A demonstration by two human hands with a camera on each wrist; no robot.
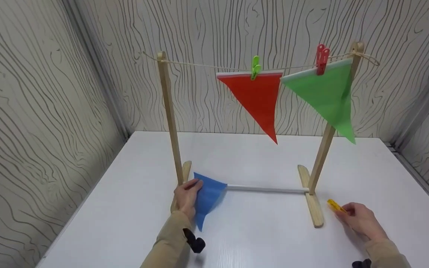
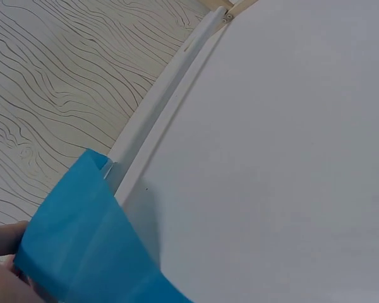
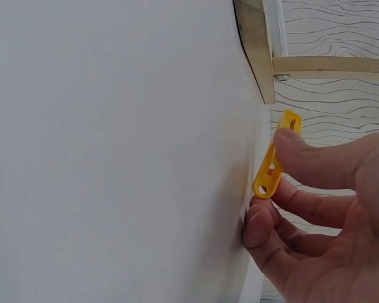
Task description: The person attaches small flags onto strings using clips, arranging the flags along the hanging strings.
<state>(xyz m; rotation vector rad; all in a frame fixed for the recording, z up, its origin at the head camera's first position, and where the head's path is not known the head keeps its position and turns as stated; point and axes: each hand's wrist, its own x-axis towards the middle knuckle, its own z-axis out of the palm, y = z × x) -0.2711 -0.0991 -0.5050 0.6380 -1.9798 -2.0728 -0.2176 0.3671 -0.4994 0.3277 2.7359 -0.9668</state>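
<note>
My left hand [image 1: 187, 197] pinches a blue triangular pennant [image 1: 209, 191] by its edge, beside the left post's foot. In the left wrist view the pennant [image 2: 88, 233] bends away from the thumb and fingers [image 2: 6, 238]. Over at the right, my right hand [image 1: 359, 219] holds a yellow clothespin [image 1: 336, 206] just above the table, near the right foot. The right wrist view shows the clothespin [image 3: 276, 154] between thumb and fingers, its holed end pointing down. A red pennant [image 1: 259, 96] hangs from the string by a green clothespin [image 1: 255, 67], a green pennant [image 1: 326, 93] by a red one [image 1: 322, 59].
A wooden stand has a left post [image 1: 171, 119], a right post [image 1: 324, 156] and a white crossbar [image 1: 266, 188] low between them. The string [image 1: 196, 64] runs between the post tops. Patterned walls [image 1: 199, 29] surround the white table [image 1: 259, 234] at the back and sides.
</note>
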